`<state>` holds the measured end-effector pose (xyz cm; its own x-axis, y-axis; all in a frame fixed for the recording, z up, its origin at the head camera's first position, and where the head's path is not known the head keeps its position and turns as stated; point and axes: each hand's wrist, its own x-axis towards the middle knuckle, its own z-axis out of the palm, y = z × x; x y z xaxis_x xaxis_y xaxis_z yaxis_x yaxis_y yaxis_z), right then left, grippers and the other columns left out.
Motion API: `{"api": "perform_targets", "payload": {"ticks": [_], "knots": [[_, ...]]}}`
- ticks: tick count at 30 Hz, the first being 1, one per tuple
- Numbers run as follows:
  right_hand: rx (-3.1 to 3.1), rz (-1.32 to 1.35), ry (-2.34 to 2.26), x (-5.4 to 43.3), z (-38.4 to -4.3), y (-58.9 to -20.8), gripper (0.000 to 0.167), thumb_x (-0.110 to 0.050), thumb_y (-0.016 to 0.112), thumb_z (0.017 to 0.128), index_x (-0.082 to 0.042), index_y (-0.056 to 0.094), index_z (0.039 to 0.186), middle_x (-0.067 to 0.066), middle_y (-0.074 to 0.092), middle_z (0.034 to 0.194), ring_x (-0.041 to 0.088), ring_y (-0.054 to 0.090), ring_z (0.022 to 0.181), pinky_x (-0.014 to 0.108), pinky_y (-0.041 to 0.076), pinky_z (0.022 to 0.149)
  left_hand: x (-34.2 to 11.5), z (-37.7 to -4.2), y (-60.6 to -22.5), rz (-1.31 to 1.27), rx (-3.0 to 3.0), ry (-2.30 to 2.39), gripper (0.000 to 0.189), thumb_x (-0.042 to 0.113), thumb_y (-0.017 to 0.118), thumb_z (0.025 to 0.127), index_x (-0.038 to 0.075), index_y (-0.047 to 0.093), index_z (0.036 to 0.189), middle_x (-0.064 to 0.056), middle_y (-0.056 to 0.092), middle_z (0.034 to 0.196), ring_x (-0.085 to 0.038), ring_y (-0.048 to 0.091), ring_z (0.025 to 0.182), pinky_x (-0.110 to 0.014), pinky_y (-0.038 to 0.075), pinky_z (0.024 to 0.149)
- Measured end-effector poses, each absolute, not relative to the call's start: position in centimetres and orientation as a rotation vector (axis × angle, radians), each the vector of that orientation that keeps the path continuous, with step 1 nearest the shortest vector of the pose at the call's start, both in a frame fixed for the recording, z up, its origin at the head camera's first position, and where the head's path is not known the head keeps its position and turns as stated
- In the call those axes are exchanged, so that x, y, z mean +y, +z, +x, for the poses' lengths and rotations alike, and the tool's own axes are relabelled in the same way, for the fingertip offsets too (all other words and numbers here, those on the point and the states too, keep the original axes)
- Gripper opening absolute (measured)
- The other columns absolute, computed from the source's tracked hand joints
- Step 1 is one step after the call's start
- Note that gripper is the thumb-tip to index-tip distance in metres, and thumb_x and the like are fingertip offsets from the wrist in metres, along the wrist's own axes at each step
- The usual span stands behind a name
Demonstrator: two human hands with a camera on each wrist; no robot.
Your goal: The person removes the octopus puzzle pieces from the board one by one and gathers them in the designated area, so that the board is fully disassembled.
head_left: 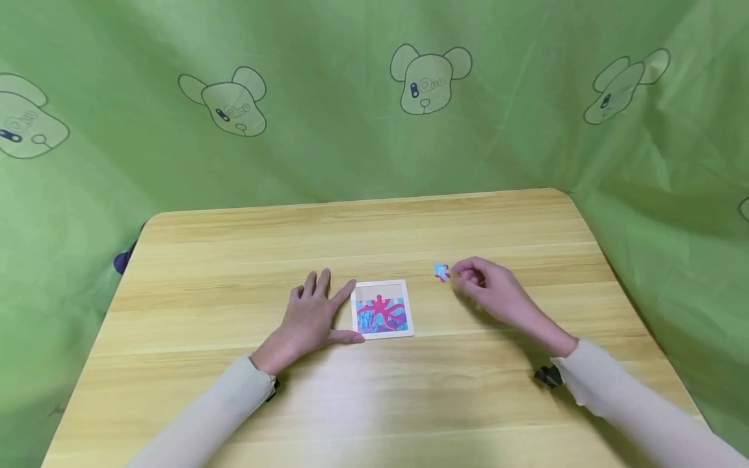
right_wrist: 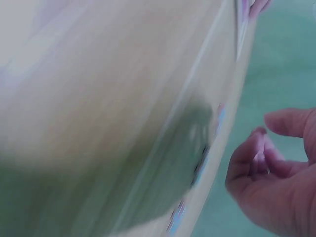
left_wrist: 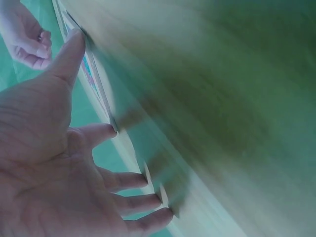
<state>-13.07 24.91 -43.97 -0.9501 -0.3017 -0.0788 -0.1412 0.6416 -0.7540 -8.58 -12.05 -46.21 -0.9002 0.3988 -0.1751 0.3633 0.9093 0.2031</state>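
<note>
A small square jigsaw puzzle [head_left: 381, 316] with a pink octopus lies in a white frame [head_left: 410, 311]; its upper strip shows bare backing. At the frame's left side, my left hand [head_left: 310, 318] spreads its straight fingers, index tip at the upper corner and thumb at the lower one. Some loose puzzle pieces [head_left: 441, 272], blue with pink, lie to the right of the frame. Beside them my right hand [head_left: 494, 289] hovers with loosely bent fingers. A gap shows between its thumb and index finger in the right wrist view, with nothing seen in it.
The light wooden table [head_left: 234, 253] has a rounded far edge. Green fabric [head_left: 328, 130] printed with bear heads hangs behind it and along the sides. In the right wrist view, the loose pieces [right_wrist: 200, 168] lie in a row along the tabletop.
</note>
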Motion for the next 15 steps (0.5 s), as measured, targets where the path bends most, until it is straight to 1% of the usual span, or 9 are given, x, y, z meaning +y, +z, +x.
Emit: {"api": "perform_targets", "payload": {"ticks": [3,5,12,15], "knots": [[2.565,-0.426,-1.248,22.5,-12.9,-44.0,0.025,-0.007,0.071,0.106,0.0,0.073,0.13,0.012,0.072,0.102,0.024,0.062,0.086,0.025,0.055,0.071,-12.2,-8.6,-46.2,0.588,2.861,0.23,0.109,0.08,0.076,0.086,0.025,0.038,0.172,-0.033,0.029,0.17,-0.057,0.03,0.154,-0.068,0.04,0.111],[2.526,-0.494,-1.237,20.7,-12.8,-44.0,0.024,-0.006,0.071,0.106,-0.001,0.075,0.129,0.01,0.073,0.102,0.023,0.062,0.087,0.027,0.055,0.075,-12.2,-8.5,-46.3,0.593,2.864,0.227,0.109,0.08,0.076,0.086,0.024,0.039,0.172,-0.033,0.03,0.169,-0.057,0.031,0.153,-0.067,0.041,0.111],[2.429,-0.768,-1.122,15.5,-12.7,-44.6,0.025,-0.008,0.07,0.106,-0.002,0.076,0.129,-0.001,0.069,0.1,0.017,0.061,0.089,0.032,0.054,0.08,-12.2,-8.5,-46.2,0.587,2.853,0.223,0.109,0.081,0.074,0.087,0.025,0.037,0.173,-0.033,0.028,0.17,-0.057,0.029,0.154,-0.067,0.04,0.111],[2.423,-0.827,-1.082,14.0,-13.0,-45.1,0.026,-0.008,0.07,0.106,-0.001,0.075,0.13,-0.002,0.068,0.102,0.016,0.061,0.091,0.033,0.055,0.083,-12.2,-8.5,-46.1,0.583,2.851,0.218,0.109,0.081,0.073,0.087,0.025,0.037,0.173,-0.033,0.027,0.17,-0.056,0.028,0.155,-0.068,0.04,0.112]]}}
